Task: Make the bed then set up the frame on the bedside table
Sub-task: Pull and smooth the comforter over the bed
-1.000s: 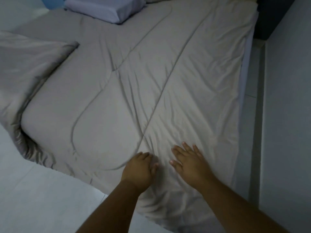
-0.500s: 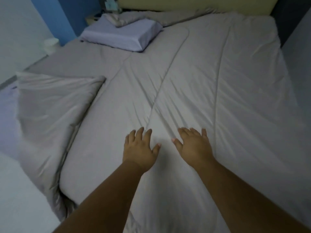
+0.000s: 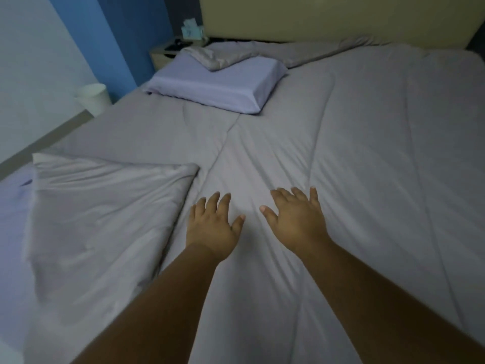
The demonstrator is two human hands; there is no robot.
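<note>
Hands (2): left hand (image 3: 212, 228) & right hand (image 3: 298, 219) are laid palm-down on the duvet (image 3: 367, 153), side by side w/ a small gap betw. the thumbs. Fingers are straight & spread apart; nothing is gripped.
Duvet (1): grey, spread over most of the bed, pressed under both hands. Creases are seen fanning fwd from the hands.
Flap (1): a turned-back duvet flap (image 3: 105, 206) lies just left of the left hand. Its tip is pointed toward that hand's fingers, near but apart.
Pillow (1): a lavender pillow (image 3: 217, 85) is set well ahead of the left hand. A bunched grey fold (image 3: 210, 57) of bedding is resting on its far edge.
Headboard (1): a beige headboard (image 3: 315, 19) is seen far ahead of the right hand, at the bed's top edge.
Tabletop (1): the bedside tabletop (image 3: 164, 52) is placed far ahead-left of the left hand, beyond the pillow. A tissue box (image 3: 193, 31) & small dark items are carried on it; the frame cannot be told among them.
Bin (1): a white bin (image 3: 93, 97) is stood on the floor well ahead-left of the left hand.
Edges: past the flap, far left of the left hand, a lavender sheet (image 3: 13, 206) is exposed at the bed's side.
Open room: a wide flat stretch of duvet is offered ahead & to the right of the right hand.
</note>
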